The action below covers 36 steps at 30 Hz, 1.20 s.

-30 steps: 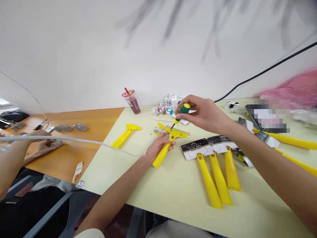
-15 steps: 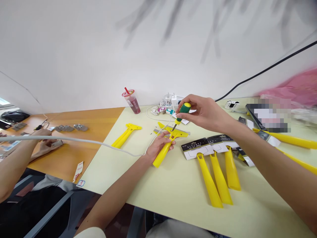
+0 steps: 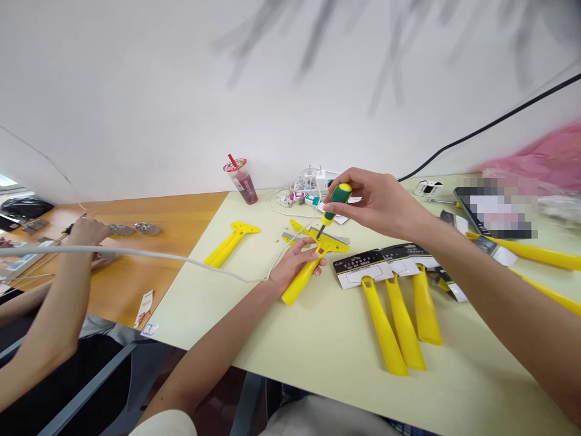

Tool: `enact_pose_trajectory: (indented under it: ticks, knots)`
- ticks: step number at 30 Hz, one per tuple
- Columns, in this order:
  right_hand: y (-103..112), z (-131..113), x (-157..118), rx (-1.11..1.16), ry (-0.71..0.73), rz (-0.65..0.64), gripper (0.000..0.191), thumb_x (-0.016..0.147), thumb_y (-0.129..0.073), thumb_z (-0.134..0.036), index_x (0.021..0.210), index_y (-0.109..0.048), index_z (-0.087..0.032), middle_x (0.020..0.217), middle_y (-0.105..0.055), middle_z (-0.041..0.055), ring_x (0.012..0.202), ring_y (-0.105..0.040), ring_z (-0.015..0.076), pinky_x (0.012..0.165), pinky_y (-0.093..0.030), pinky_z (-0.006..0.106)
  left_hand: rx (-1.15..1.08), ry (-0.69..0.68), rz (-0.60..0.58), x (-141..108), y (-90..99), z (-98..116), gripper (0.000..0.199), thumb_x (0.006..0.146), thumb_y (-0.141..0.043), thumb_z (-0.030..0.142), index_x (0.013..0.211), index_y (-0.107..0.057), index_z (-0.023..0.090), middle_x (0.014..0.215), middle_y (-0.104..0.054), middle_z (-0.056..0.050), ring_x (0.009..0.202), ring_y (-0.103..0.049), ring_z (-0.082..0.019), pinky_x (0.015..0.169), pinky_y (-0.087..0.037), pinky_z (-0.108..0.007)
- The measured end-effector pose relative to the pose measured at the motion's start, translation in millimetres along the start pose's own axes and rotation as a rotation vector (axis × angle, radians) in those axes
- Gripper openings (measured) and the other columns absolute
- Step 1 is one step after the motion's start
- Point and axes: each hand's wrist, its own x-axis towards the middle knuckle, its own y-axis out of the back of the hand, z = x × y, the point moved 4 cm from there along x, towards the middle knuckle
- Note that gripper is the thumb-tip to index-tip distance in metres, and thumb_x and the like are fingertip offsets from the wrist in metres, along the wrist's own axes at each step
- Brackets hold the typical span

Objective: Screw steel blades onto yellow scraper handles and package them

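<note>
The left hand (image 3: 297, 264) is closed around the handle of a yellow plastic scraper (image 3: 300, 281), held just above the pale yellow table (image 3: 204, 309) near its middle, head toward the far edge. The right hand (image 3: 370, 203) pinches a green-and-yellow screwdriver (image 3: 339, 197) between thumb and fingers, its tip down at the scraper's head, beside a metal blade (image 3: 290, 237). Three yellow scraper handles (image 3: 399, 321) lie with printed cards (image 3: 363, 269) to the right. Another scraper (image 3: 229, 245) lies to the left, and a plastic cup (image 3: 242, 184) stands at the far edge. A co-worker's hand (image 3: 86, 231) is over the adjoining wooden table (image 3: 172, 242).
</note>
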Motion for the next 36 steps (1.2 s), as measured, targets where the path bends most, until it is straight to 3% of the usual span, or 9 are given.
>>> enact_pose_trajectory:
  ticks: [11, 18, 30, 36]
  knots:
    - [2.9, 2.7, -1.2, -0.021, -0.009, -0.011, 0.044, 0.087, -0.086, -0.070, 0.102, -0.075, -0.031, 0.102, -0.082, 0.0058, 0.095, -0.077, 0.0307, 0.081, -0.062, 0.048, 0.056, 0.005, -0.005, -1.6, -0.6, -2.9, 0.060, 0.077, -0.100, 0.046, 0.104, -0.052, 0.022, 0.096, -0.062, 0.001, 0.069, -0.069, -0.012, 0.046, -0.041, -0.020]
    - [-1.2, 0.0, -2.1, 0.000, -0.007, -0.018, 0.042, 0.084, -0.090, -0.067, 0.100, -0.075, -0.031, 0.104, -0.082, 0.0057, 0.097, -0.077, 0.0319, 0.083, -0.062, 0.049, 0.098, 0.002, -0.007, -1.2, -0.2, -3.8, 0.062, 0.079, -0.098, 0.056, 0.099, -0.050, 0.022, 0.092, -0.060, 0.002, 0.067, -0.068, -0.011, 0.044, -0.042, -0.019]
    - [-4.2, -1.9, -1.8, -0.044, 0.007, -0.030, 0.038, 0.085, -0.089, -0.062, 0.098, -0.075, -0.030, 0.103, -0.082, 0.0052, 0.091, -0.075, 0.0299, 0.079, -0.059, 0.045, 0.141, 0.012, 0.026, -2.4, -2.4, -3.3, 0.063, 0.079, -0.096, 0.058, 0.100, -0.049, 0.023, 0.092, -0.061, 0.002, 0.065, -0.070, -0.013, 0.042, -0.041, -0.019]
    - [-1.9, -4.2, -3.7, -0.043, 0.007, -0.024, 0.040, 0.085, -0.089, -0.065, 0.100, -0.074, -0.030, 0.104, -0.083, 0.0057, 0.094, -0.076, 0.0316, 0.083, -0.062, 0.049, 0.132, 0.013, 0.014, -1.8, -1.8, -4.6, 0.057, 0.082, -0.093, 0.058, 0.105, -0.053, 0.023, 0.093, -0.062, 0.002, 0.065, -0.071, -0.014, 0.041, -0.043, -0.020]
